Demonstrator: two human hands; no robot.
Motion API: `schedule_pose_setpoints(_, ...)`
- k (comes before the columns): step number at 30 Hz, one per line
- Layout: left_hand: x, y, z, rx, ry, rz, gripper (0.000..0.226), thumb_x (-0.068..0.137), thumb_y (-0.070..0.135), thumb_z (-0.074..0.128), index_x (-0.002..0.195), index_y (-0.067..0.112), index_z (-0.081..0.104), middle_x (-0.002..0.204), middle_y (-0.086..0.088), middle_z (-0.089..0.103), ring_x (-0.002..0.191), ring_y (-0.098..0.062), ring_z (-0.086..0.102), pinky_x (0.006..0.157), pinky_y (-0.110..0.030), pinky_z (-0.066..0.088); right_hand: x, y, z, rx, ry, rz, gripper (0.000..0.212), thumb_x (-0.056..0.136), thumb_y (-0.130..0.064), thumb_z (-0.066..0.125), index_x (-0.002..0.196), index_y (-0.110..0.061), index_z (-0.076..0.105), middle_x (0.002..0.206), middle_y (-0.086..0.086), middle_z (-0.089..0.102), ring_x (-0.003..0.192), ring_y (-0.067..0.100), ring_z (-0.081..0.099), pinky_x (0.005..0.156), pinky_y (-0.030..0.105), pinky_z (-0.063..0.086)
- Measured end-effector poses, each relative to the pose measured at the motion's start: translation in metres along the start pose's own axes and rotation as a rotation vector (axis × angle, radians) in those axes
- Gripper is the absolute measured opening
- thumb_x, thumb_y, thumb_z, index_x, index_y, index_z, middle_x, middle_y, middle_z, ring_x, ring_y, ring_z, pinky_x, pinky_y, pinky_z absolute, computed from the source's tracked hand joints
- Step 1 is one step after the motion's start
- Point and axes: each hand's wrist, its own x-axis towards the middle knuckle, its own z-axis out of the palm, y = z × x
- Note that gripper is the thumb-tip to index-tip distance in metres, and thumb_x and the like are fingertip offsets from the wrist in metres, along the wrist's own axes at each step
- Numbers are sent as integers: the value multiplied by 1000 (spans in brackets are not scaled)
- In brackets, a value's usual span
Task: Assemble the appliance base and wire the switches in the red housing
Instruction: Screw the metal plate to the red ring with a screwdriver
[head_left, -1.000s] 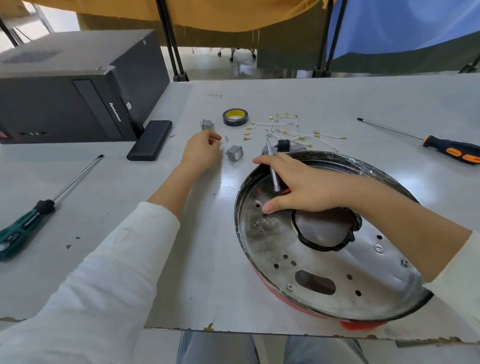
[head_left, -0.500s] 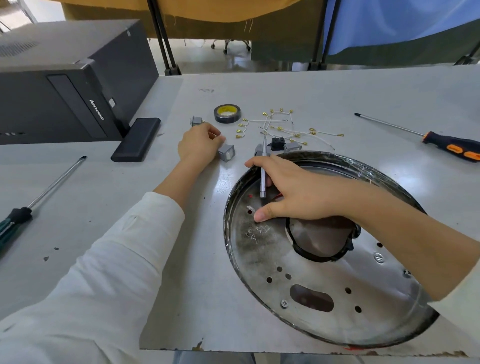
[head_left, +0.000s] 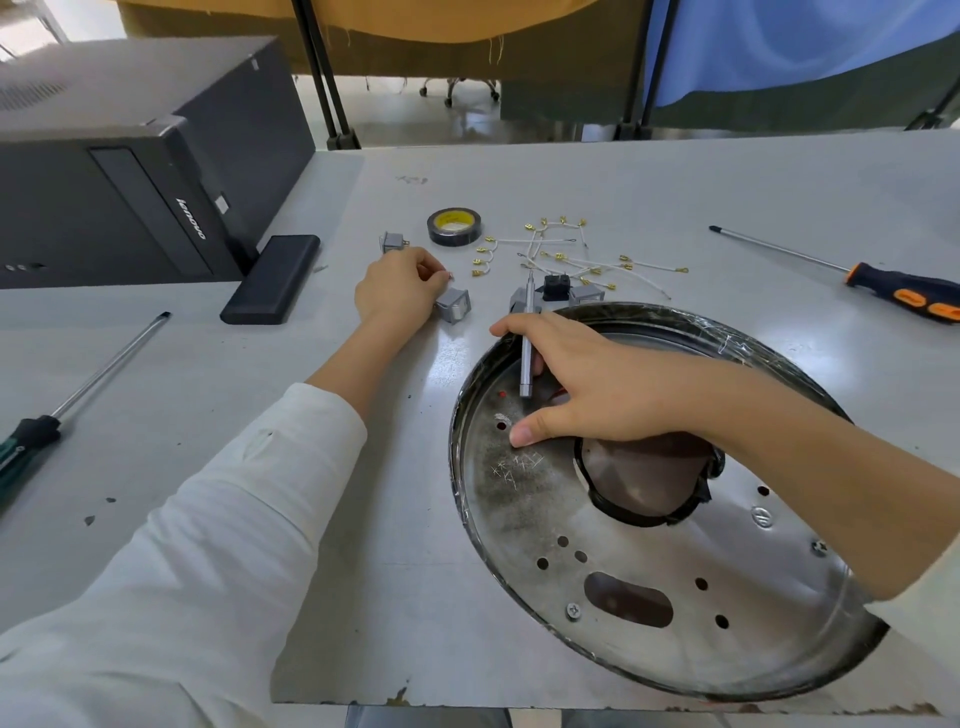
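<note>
The round metal base plate (head_left: 649, 545) lies on the table (head_left: 727, 182); the right hand (head_left: 587, 384) rests on its far rim, fingers curled round a slim silver screwdriver (head_left: 528, 338); left of the plate, the left hand (head_left: 397, 288) pinches something small beside a grey switch (head_left: 453, 305).

We saw a black computer tower (head_left: 130, 171) lying at the table's (head_left: 363, 597) far left corner. Just beside its front lay a flat black box (head_left: 270, 279). Nearer than the tower, a green-handled screwdriver (head_left: 62, 410) lay at the left edge. Well right of the tower sat a roll of black tape (head_left: 454, 226), and far across lay an orange-handled screwdriver (head_left: 852, 273).
</note>
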Motion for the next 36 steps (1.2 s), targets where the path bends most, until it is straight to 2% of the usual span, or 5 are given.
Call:
schedule_pose_setpoints(16, 0, -6, -6, -26, -80, 119, 12, 93, 26, 57, 94, 21, 68, 108, -1, 66, 85, -18, 57, 71, -33, 46, -3, -3, -3, 7, -22, 19, 94, 76, -50, 70, 146, -26, 14, 122, -13, 25, 124, 7, 25, 99, 20, 23)
schedule_pose_setpoints(23, -61, 12, -51, -567, 33, 144, 14, 91, 20, 62, 82, 31, 65, 86, 11, 71, 67, 5, 61, 64, -7, 45, -11, -6, -8, 85, -5, 16, 96, 72, -47, 76, 147, -32, 18, 122, -18, 42, 96, -20, 36, 84, 3, 28)
schedule_pose_setpoints(25, -87, 20, -63, -697, 13, 190, 16, 91, 18, 63, 83, 32, 66, 81, 17, 71, 66, 7, 60, 62, -6, 45, -10, -7, -13, 219, 86, 17, 87, 72, -34, 79, 143, -30, 30, 95, -9, 55, 66, -11, 47, 65, 5, 40)
schedule_pose_setpoints(31, -142, 37, -62, -888, -152, 141, 8, 91, 14, 63, 88, 21, 66, 74, 15, 70, 59, 1, 54, 62, -14, 44, -2, -7, -16, 889, 421, -80, 17, 83, -26, 70, 92, -20, 56, 64, -2, 61, 56, 17, 56, 56, 23, 45)
schedule_pose_setpoints(36, -146, 30, -69, -902, -277, 119, 4, 88, 17, 67, 90, 20, 69, 73, 16, 70, 60, 5, 56, 63, -10, 45, 9, 3, 5, 1286, 347, -87, 41, 98, -47, 32, 83, -15, 53, 48, 1, 47, 49, 17, 42, 54, 26, 36)
